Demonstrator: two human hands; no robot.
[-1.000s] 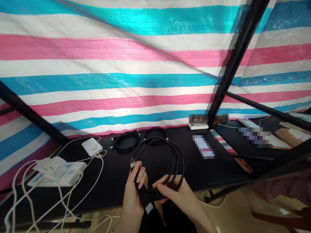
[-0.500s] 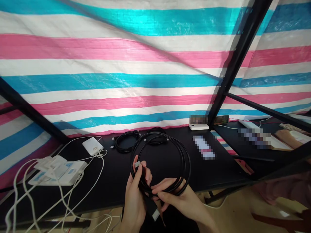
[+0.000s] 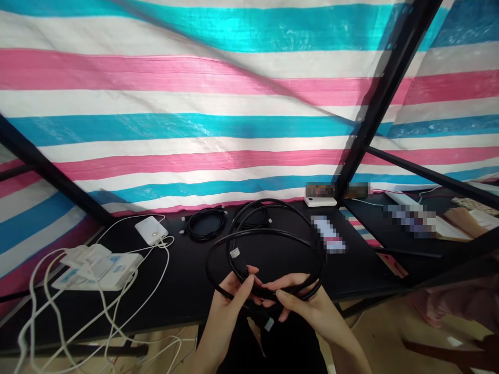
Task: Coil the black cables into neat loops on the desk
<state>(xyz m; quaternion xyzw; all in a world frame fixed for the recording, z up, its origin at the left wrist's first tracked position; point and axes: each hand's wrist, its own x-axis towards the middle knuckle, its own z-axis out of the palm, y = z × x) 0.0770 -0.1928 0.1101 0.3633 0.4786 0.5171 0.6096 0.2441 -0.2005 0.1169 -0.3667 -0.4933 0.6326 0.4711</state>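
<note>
Loops of a thick black cable stand up above my two hands at the table's front edge. My left hand is closed round the bottom of the coil, its thumb pressed on top. Close on the other side, my right hand pinches the same loops between thumb and fingers. One silver plug hangs below the hands. A small white tag or connector shows on the coil at the left. On the table behind lie two more black cable coils, a left one and another partly hidden by the held loops.
A white power strip with chargers and tangled white cables is at the left, near a white power bank. A blurred phone-like item lies to the right, a white device at the back. Another person's arm rests at far right.
The coil has spread wider and its loops have separated. My left hand has moved right, closer to my right hand, and the silver end it held up is no longer in its fingers.
</note>
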